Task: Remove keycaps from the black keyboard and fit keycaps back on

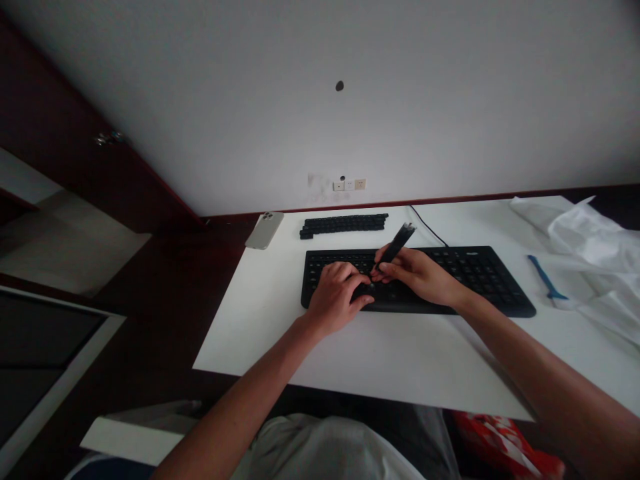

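your likeliest trouble is a slip of the dark tool [397, 243]: its lower end is hidden among your fingers, just beside your left index finger and thumb, so too much sideways force could skid it into them or mark a key. the black keyboard [480, 280] lies lengthwise across the middle of the table [265, 300], between the near and far edges; a hard push could slide it toward the far edge, and into the block of black keycaps [345, 224] there, scattering their rows. as for pose, your right hand [420, 275] grips the tool much like a pen, its top leaning toward the far edge and a little right, with your forearm coming in over the table's near edge from the right. your left hand [334, 293] rests on the keyboard's left half, fingers bent, thumb low near the keyboard's near side; whether it pinches anything small, you can't tell from here.
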